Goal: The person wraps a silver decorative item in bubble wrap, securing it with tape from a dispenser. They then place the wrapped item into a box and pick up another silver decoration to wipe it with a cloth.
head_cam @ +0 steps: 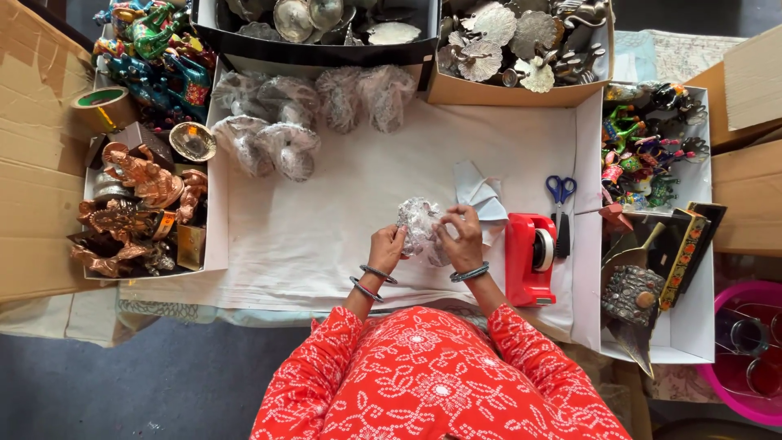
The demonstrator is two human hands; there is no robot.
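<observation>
Both hands met over the middle of the white paper-covered table (326,236), working on one small bundle wrapped in clear crinkled plastic (419,226). The left hand (386,248) gripped the bundle's left side with its fingers curled around the wrap, and the right hand (461,239) pinched the right side, its fingers closed on the plastic. The bundle was held just above the paper, between the two hands and close to the person's body. Dark metal bangles sat on both wrists, and the sleeves were red with a white floral print.

Just beyond the right hand lay a folded piece of white paper (481,195). To the right of that hand stood a red plastic tape dispenser (531,257), with blue-handled scissors (560,200) just behind it. Further back on the paper lay a cluster of similar plastic-wrapped bundles (301,118), well apart from the hands. A cardboard box of copper-coloured metal figurines (138,208) sat at the left edge, with a roll of brown packing tape (102,106) near it. At the top right, another box held silver-coloured metal ornaments (521,37), and brightly painted figurines (639,151) filled a white box at the right.
</observation>
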